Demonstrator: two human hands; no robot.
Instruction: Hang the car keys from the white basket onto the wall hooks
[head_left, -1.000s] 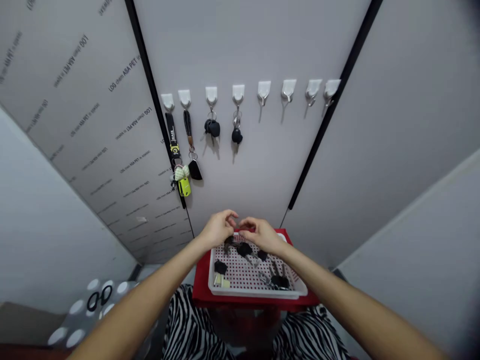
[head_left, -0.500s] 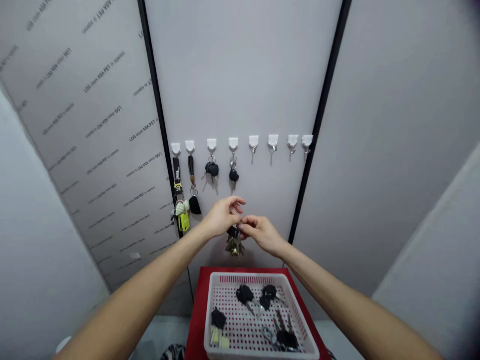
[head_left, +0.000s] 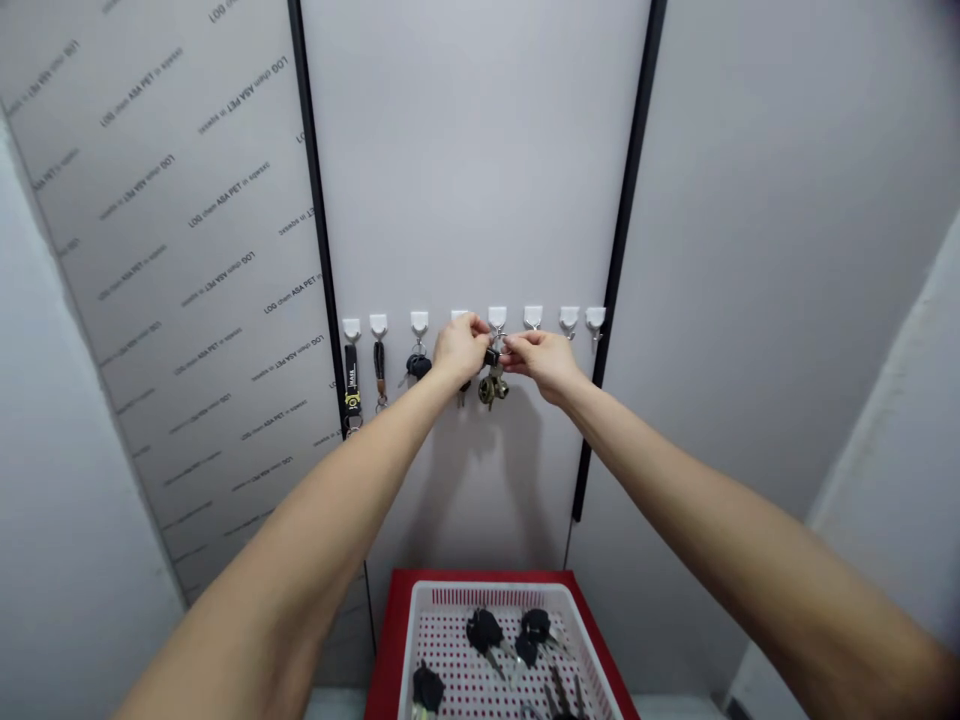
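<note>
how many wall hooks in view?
8 hooks, one row on the grey panel. First, second, third carry keys; fourth half hidden by left hand; fifth above the held key bunch; sixth, seventh, eighth bare.

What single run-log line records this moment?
left hand: key bunch | right hand: key bunch | at: fifth hook from left | below: white basket with keys

We see a brassy key bunch (head_left: 493, 388) with a black head, white hooks (head_left: 532, 316) and a pale grey wall (head_left: 472, 150) with black strips (head_left: 630, 200). Our white basket (head_left: 480, 592) shows red dots, its keys (head_left: 484, 630) black-headed, the stand (head_left: 382, 670) red
</note>
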